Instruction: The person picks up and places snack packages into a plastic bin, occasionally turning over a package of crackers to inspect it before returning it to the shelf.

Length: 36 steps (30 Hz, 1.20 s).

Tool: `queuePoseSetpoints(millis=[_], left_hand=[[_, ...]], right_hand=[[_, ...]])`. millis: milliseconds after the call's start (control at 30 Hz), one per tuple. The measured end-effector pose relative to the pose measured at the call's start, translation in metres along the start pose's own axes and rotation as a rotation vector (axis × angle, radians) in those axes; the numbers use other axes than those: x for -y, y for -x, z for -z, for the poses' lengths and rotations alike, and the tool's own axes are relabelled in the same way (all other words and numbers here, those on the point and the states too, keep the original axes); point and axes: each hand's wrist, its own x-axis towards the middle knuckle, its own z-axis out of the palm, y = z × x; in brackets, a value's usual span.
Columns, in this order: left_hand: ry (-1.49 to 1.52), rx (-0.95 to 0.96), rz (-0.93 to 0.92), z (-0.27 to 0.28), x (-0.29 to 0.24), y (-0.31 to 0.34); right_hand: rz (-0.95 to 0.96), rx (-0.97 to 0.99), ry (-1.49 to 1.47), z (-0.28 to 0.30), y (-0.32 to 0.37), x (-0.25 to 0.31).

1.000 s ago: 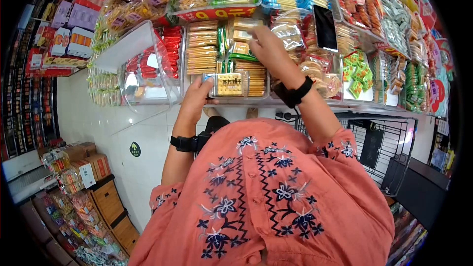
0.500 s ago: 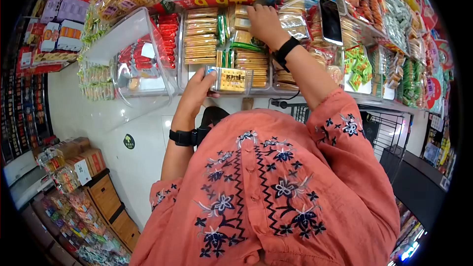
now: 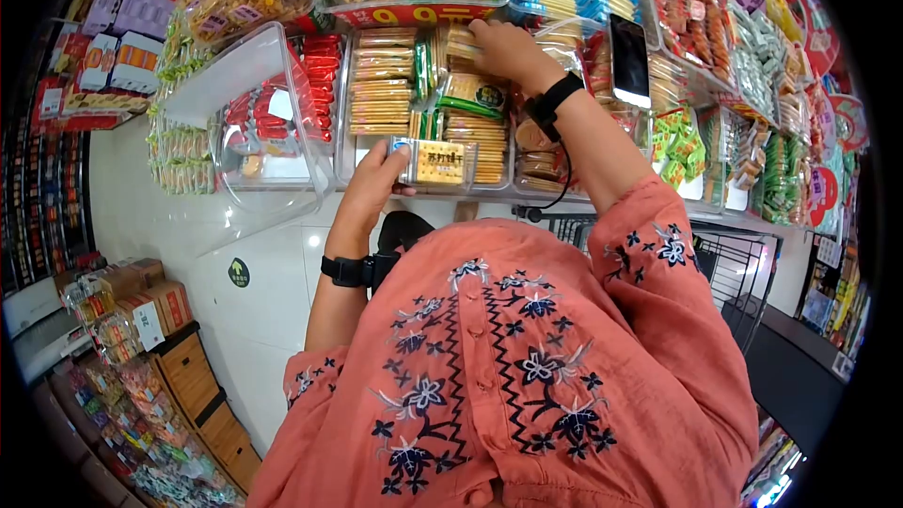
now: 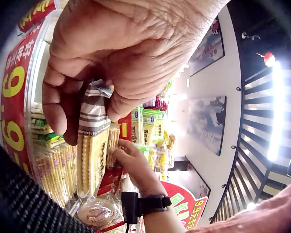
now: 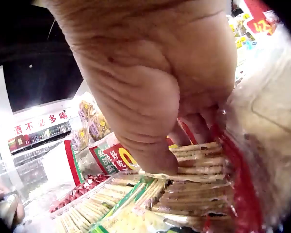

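My left hand (image 3: 373, 183) pinches a clear-wrapped pack of soda crackers (image 3: 444, 163) between thumb and fingers, near the front edge of a clear bin. In the left wrist view the pack (image 4: 93, 145) shows its crimped brown-striped end in the fingers. My right hand (image 3: 511, 52) reaches to the back of the same bin. From the right wrist, its thumb and curled fingers are around a stack of wrapped crackers (image 5: 199, 162); part of the fingers is hidden behind the stack. Beside it lie more cracker packs (image 3: 381, 85) and a green-edged pack (image 3: 475, 94).
A tilted clear lid (image 3: 226, 75) stands left over a bin of red packets (image 3: 322, 85). A phone (image 3: 628, 58) rests over the bins at right. A red price strip (image 3: 414, 15) edges the back row. A black wire cart (image 3: 734, 263) stands at front right.
My right hand has moved farther back in the bin, onto the rear cracker packs. My left hand keeps hold of the soda crackers in nearly the same place. The head view has shifted slightly.
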Motion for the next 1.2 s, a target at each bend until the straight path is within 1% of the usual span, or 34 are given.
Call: queuePoseSetpoints(millis=[67, 167, 367, 467, 667, 833, 967, 1167, 1200], left_hand=[[0.0, -0.014, -0.003, -0.001, -0.001, 0.0], [-0.004, -0.033, -0.009, -0.004, -0.006, 0.0], [0.021, -0.011, -0.019, -0.006, -0.002, -0.008], [0.023, -0.015, -0.021, -0.006, -0.002, -0.006], [-0.038, -0.028, -0.014, 0.0, -0.001, -0.005], [0.005, -0.035, -0.036, -0.002, -0.003, -0.002], [0.023, -0.043, -0.034, -0.003, -0.005, 0.001], [0.005, -0.036, -0.031, -0.003, -0.004, 0.002], [-0.003, -0.028, -0.026, -0.002, -0.003, 0.001]], right_hand=[[-0.027, -0.025, -0.062, -0.001, -0.007, -0.005], [0.015, -0.053, -0.018, 0.005, -0.015, -0.012], [-0.004, -0.185, 0.13, 0.005, -0.011, -0.003], [0.048, -0.351, 0.142, 0.005, -0.006, 0.0], [0.054, -0.383, 0.174, 0.011, 0.001, 0.007], [0.104, -0.381, 0.213, 0.016, 0.007, 0.012], [0.137, -0.376, 0.164, 0.009, 0.005, 0.006], [0.19, -0.452, 0.231, -0.001, 0.005, 0.005], [0.17, -0.438, 0.224, -0.001, 0.004, 0.005]])
